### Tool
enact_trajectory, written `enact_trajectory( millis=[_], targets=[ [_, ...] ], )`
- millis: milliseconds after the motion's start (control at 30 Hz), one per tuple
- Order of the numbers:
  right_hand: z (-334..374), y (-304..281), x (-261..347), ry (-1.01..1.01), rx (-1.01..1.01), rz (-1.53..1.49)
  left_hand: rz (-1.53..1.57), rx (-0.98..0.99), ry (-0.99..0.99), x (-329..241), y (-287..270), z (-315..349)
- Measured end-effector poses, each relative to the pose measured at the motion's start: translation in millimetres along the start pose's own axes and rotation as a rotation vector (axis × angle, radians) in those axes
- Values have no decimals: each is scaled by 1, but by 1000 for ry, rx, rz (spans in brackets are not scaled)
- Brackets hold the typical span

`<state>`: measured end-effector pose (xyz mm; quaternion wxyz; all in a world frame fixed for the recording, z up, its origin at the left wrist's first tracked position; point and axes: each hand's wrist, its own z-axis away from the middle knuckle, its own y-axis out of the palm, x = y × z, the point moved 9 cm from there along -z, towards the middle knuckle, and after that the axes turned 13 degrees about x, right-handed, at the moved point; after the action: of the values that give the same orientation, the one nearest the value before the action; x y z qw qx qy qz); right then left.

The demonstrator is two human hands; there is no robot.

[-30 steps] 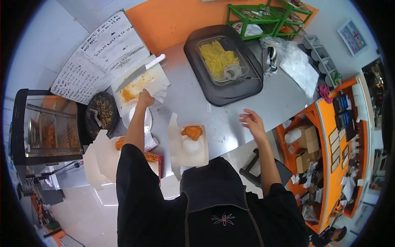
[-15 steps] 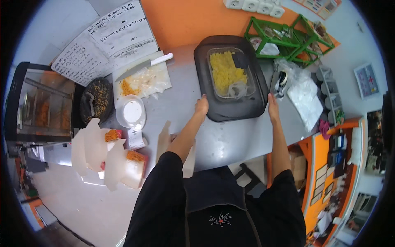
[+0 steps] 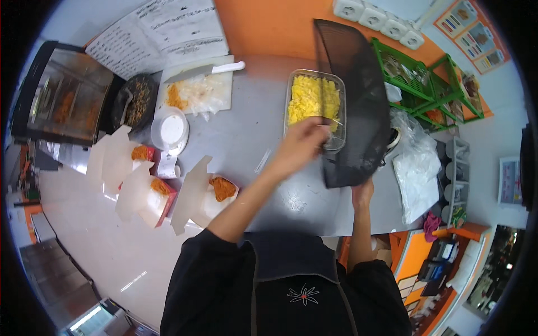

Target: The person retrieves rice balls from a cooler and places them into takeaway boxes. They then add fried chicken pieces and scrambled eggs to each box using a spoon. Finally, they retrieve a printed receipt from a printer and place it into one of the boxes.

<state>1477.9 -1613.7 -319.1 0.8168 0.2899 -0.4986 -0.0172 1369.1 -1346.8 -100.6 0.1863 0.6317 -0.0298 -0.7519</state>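
Observation:
A dark mesh food cover (image 3: 361,106) stands tipped up on its side, right of a clear plastic container (image 3: 315,72). My right hand (image 3: 363,193) is closed on the cover's near lower edge, its fingers partly hidden behind it. In the container lies crumbled yellow food that looks like scrambled egg (image 3: 304,98). My left hand (image 3: 305,141) reaches over the container's near part, fingers curled together. What it grips cannot be made out; a thin pale piece shows by the fingertips. Part of the container is seen through the mesh.
Left stand open boxes (image 3: 224,208) with rice and fried chicken, a white tub (image 3: 170,130), a paper roll (image 3: 168,168), a dark mortar (image 3: 134,103) and a knife (image 3: 207,71) on a cutting board (image 3: 216,95). Right are green racks (image 3: 412,70) and plastic bags (image 3: 417,179).
The food cover, lying flat over the container with both hands at its sides, has been lifted and tipped to the right. My left hand has left it and moved over the container.

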Motion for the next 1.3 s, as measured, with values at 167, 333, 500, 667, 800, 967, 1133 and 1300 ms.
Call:
enact_trajectory(
  millis=[167, 333, 500, 667, 800, 967, 1133, 1300],
  targets=[
    [76, 49, -62, 373, 273, 769, 239, -65, 282, 5, 75, -31],
    [57, 218, 8, -581, 266, 1639, 156, -170, 347, 6, 98, -32],
    [-32, 190, -15, -282, 389, 1774, -46, -19, 272, 2, 104, -34],
    [-37, 209, 14, -462, 412, 1897, -403, 146, 297, -10, 104, 4],
    [-48, 208, 20, -409, 457, 1855, -428, 78, 495, -8, 97, 25],
    [-41, 225, 32, -403, 444, 1737, -486, -53, 355, 52, 17, 44],
    [-68, 224, 45, -164, 302, 1829, -486, -224, 121, 146, -65, 46],
    [-104, 221, 46, -48, 370, 1772, -477, -140, 4, 166, -72, 49]
  ],
)
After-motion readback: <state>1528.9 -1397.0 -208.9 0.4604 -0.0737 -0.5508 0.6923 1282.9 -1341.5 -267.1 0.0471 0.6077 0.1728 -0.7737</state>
